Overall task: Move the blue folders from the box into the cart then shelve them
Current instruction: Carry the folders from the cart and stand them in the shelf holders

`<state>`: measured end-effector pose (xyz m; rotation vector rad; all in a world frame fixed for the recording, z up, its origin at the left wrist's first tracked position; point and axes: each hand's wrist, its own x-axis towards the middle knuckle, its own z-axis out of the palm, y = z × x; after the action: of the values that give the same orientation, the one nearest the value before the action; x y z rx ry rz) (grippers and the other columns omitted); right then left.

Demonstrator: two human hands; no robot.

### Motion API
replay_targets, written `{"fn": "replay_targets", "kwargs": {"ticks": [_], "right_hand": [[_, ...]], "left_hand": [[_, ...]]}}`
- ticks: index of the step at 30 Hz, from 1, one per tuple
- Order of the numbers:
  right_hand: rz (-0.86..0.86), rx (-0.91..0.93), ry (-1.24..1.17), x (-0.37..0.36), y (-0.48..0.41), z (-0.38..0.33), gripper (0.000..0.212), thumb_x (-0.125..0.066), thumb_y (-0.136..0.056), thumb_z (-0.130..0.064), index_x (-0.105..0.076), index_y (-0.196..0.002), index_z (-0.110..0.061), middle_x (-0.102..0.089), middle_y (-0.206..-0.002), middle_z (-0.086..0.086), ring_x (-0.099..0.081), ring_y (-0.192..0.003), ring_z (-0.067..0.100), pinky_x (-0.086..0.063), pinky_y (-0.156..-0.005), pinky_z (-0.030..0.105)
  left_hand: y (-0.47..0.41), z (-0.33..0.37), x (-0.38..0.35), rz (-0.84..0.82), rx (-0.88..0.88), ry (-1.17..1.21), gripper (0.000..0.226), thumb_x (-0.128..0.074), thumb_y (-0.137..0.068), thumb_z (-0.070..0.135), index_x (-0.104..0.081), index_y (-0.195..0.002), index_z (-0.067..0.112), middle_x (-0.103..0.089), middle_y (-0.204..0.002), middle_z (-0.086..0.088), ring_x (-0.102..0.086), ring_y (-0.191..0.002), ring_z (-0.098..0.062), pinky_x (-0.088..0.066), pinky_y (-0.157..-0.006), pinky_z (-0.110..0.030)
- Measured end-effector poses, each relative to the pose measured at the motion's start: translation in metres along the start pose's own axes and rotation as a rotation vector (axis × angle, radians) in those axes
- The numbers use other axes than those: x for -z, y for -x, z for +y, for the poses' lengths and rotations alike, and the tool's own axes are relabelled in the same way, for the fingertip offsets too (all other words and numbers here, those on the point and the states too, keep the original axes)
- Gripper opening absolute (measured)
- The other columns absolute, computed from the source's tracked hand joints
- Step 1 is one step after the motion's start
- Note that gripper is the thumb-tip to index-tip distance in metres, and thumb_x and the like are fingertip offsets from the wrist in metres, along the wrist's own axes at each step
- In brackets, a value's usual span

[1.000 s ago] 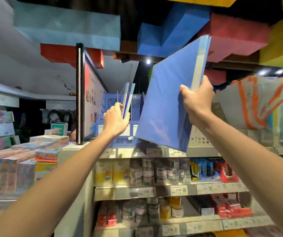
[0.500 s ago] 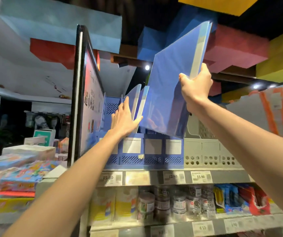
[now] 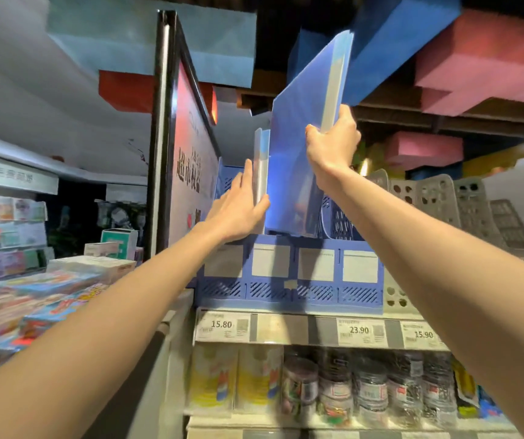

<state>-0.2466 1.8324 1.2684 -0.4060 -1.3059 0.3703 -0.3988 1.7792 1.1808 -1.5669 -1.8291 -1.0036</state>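
— Where's the blue folder (image 3: 298, 147)?
— Right grip (image 3: 330, 147) clasps its spine, bottom edge reaching the blue file rack (image 3: 286, 274)
— Left grip (image 3: 238, 210)?
— Fingers straight, pressing the standing folders (image 3: 261, 160) beside it

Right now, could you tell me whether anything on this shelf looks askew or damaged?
Nothing looks damaged. Only the blue folder in the right hand tilts rightward, not yet seated in the blue rack; the left hand presses the upright folders beside it.
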Motion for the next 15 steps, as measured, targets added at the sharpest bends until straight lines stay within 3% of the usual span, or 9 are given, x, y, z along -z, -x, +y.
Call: {"fn": "replay_targets", "kwargs": {"ticks": [4,7,10,15], "right_hand": [[-0.046,0.016,0.004,-0.019,-0.002,0.01,0.029,-0.06,-0.09,-0.01,-0.058,-0.119,-0.011,-0.066,-0.108,0.008,-0.058,-0.097,0.026,-0.048,-0.085,0.034],[-0.078,-0.007,-0.016,-0.031,-0.001,0.024,0.03,-0.058,-0.092,-0.012,-0.057,-0.121,-0.013,-0.066,-0.111,0.007,-0.051,-0.095,0.022,-0.045,-0.087,0.032],[-0.05,-0.037,-0.066,-0.041,-0.004,0.036,0.023,-0.062,-0.09,-0.016,-0.061,-0.113,-0.012,-0.069,-0.105,0.007,-0.061,-0.098,0.027,-0.051,-0.088,0.038],[-0.014,-0.101,-0.18,-0.053,-0.01,0.05,0.016,-0.063,-0.09,-0.023,-0.065,-0.1,-0.011,-0.07,-0.093,0.004,-0.06,-0.083,0.022,-0.054,-0.082,0.04]], "left_hand": [[0.002,-0.001,-0.004,-0.049,0.025,0.076,0.076,-0.032,-0.104,0.05,0.014,-0.159,0.024,-0.012,-0.168,-0.006,-0.026,-0.151,-0.028,-0.03,-0.116,-0.053],[0.002,0.001,-0.011,-0.077,0.074,0.231,0.075,-0.033,-0.106,0.048,0.01,-0.16,0.022,-0.01,-0.169,0.0,-0.024,-0.152,-0.023,-0.023,-0.121,-0.042],[0.004,0.004,-0.019,-0.103,0.125,0.373,0.072,-0.032,-0.106,0.049,0.008,-0.16,0.026,-0.006,-0.168,0.007,-0.018,-0.153,-0.016,-0.016,-0.122,-0.035],[0.005,0.002,-0.021,-0.113,0.136,0.413,0.071,-0.031,-0.106,0.053,0.008,-0.16,0.03,-0.008,-0.167,0.011,-0.018,-0.153,-0.014,-0.014,-0.122,-0.034]]}}
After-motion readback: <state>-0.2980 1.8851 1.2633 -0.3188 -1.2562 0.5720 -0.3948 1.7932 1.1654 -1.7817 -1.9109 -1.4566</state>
